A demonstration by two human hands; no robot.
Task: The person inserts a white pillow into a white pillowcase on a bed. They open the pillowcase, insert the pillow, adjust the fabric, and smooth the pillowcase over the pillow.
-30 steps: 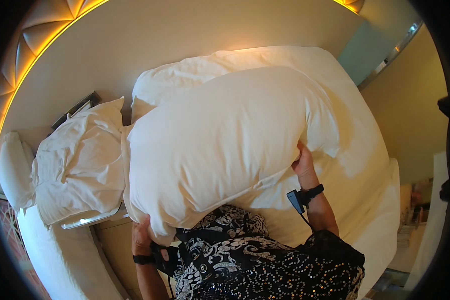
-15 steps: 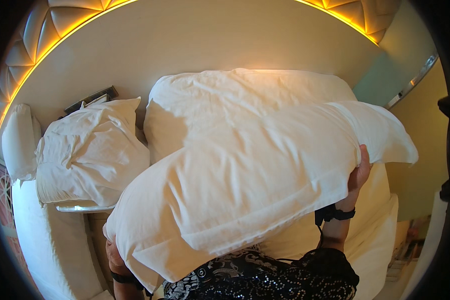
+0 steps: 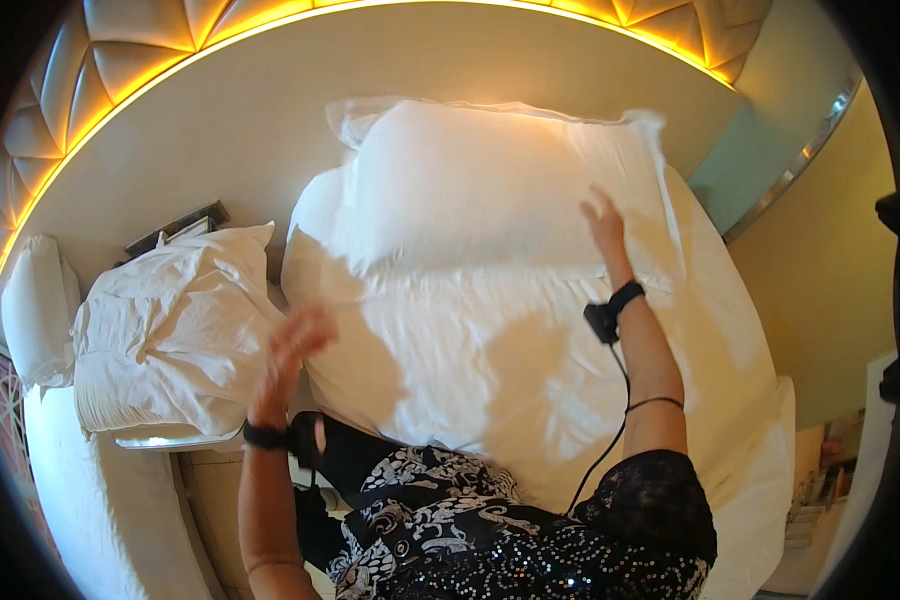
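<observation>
A plump white pillow [image 3: 470,185] lies flat at the head of the bed, its loose case corners sticking out at both far ends. Over its right part is my right hand [image 3: 606,232], fingers spread and holding nothing; whether it touches the fabric I cannot tell. My left hand [image 3: 300,345], somewhat blurred, is in the air beside the bed's left edge with its fingers stretched out and nothing in it. White bedding [image 3: 450,340] covers the mattress below the pillow.
Left of the bed, a bunched white pillow or linen heap [image 3: 175,330] sits on a small bedside stand [image 3: 170,440]. Another white pillow [image 3: 38,310] stands farther left, above a second white bed [image 3: 100,500]. A dark flat object [image 3: 180,225] leans behind the heap.
The pillow that both hands held has gone forward onto the head of the bed. Both hands have let go of it; the right one has moved forward, the left one up.
</observation>
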